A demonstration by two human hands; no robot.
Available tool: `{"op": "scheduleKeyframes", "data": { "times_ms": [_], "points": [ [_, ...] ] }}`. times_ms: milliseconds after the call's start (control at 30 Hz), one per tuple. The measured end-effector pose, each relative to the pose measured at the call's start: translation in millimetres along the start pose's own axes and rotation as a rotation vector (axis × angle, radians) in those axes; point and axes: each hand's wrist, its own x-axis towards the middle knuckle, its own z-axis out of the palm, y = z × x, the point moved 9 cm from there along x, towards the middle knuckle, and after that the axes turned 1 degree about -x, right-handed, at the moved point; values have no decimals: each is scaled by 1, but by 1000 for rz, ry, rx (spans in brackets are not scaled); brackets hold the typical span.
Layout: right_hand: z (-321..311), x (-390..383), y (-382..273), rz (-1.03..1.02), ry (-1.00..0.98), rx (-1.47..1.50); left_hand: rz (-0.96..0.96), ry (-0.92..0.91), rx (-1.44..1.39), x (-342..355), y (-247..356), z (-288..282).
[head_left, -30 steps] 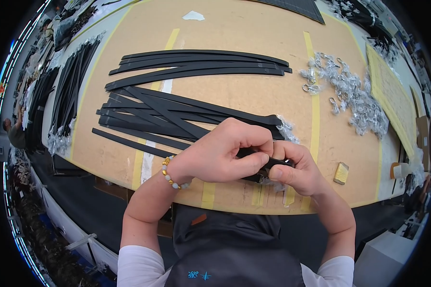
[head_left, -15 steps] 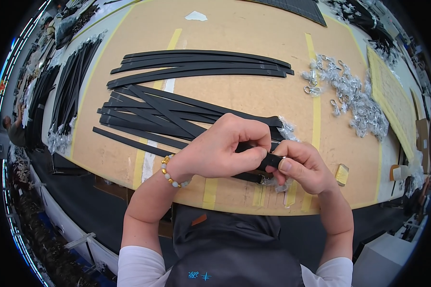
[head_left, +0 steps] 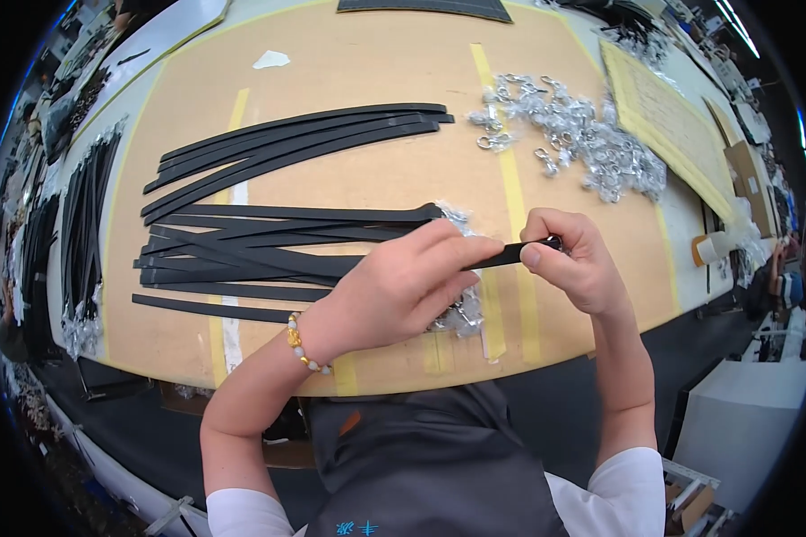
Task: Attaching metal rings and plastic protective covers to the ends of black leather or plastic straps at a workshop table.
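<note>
Left hand (head_left: 394, 291), above the strap pile (head_left: 313, 265): fingers laid on one black strap (head_left: 510, 254); whether pinching, cannot tell. Right hand (head_left: 564, 255), right of the pile, pinches that strap's end. Beyond the pile: further straps (head_left: 331, 127); rightward, wrapped metal clasps (head_left: 591, 139).

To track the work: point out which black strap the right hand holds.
The black strap running from the left hand to the right hand, gripped there, while the other straps nearby lie on the table.

Tan worktable (head_left: 403, 170), dark grey floor (head_left: 667, 353), bright strip lights (head_left: 740, 29) upper right
</note>
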Motion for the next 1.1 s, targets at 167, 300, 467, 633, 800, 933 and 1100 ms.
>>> {"op": "scheduleKeyframes", "data": {
  "times_ms": [167, 300, 467, 633, 800, 933, 1100],
  "points": [
    [-48, -37, 37, 236, 68, -39, 117, -215, 351, 7, 21, 63],
    [-78, -59, 56, 238, 276, -295, 89, -369, 732, -3, 19, 117],
    [-85, -110, 48, 83, 557, -949, 188, -358, 934, -11, 21, 133],
    [-69, -138, 61, 242, 574, -884, 205, -378, 988, -13, 16, 138],
    [-70, -147, 91, 440, 589, -162, 223, -384, 964, -12, 17, 136],
    [-44, -107, 64, 210, 393, 47, 215, -382, 942, -13, 14, 136],
    [-38, -85, 62, 227, 407, -103, 217, -357, 913, -13, 11, 137]
  ]
}}
